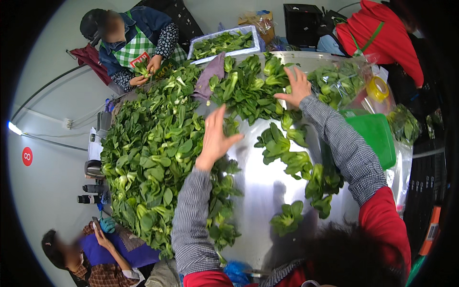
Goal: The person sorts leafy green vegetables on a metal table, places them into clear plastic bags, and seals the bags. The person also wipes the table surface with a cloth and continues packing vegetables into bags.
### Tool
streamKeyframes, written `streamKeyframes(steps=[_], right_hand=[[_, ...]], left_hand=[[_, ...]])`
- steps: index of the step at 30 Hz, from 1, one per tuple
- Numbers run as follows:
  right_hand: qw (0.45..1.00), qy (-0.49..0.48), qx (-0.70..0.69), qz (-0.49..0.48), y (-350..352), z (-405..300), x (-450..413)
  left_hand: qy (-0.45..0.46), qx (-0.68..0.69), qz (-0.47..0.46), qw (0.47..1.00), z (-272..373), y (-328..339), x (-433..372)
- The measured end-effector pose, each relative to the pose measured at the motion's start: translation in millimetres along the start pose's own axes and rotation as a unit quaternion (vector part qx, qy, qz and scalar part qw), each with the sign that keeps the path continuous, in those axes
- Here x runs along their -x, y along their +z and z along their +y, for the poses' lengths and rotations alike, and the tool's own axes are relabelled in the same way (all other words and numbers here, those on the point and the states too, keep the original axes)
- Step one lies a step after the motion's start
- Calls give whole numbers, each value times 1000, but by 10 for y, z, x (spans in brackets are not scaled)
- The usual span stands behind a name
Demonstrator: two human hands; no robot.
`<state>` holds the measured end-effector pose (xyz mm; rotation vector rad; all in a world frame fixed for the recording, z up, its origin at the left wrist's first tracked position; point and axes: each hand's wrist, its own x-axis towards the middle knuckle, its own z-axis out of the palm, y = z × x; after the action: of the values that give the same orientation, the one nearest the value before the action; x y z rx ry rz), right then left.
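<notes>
Both hands are raised over a steel table, fingers spread, holding nothing. My left hand is above the right edge of a large heap of bok choy. My right hand is beside a smaller pile of bok choy at the table's far side. A loose line of bok choy heads curves down the table below my right hand. One single bok choy head lies nearer to me. A purple cloth lies between the heap and the smaller pile.
A white foam box of greens stands at the far edge. Right lie a plastic bag of greens, yellow tape and a green plastic basket. One co-worker handles a bok choy; another holds a phone; a third stands far right.
</notes>
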<state>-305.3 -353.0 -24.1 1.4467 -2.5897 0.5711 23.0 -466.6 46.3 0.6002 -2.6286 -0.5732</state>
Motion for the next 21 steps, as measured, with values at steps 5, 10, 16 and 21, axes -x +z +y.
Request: streamKeyframes(steps=[5,10,16,21], right_hand=[[976,127,-65,-162,316,365,-690],[963,31,-140,-230,739,357,-636],[922,157,-341,-91,679,135,-54],[806,275,-476,-219,-50,-40,981]], left_hand=[[-187,77,-21,979,-920,561,-1068],[-197,194,-76,958,-1014,1099,-1385],[-112,198,58,972,-252,1279,-1005],[-76,299,24,951,550,1114,-316]])
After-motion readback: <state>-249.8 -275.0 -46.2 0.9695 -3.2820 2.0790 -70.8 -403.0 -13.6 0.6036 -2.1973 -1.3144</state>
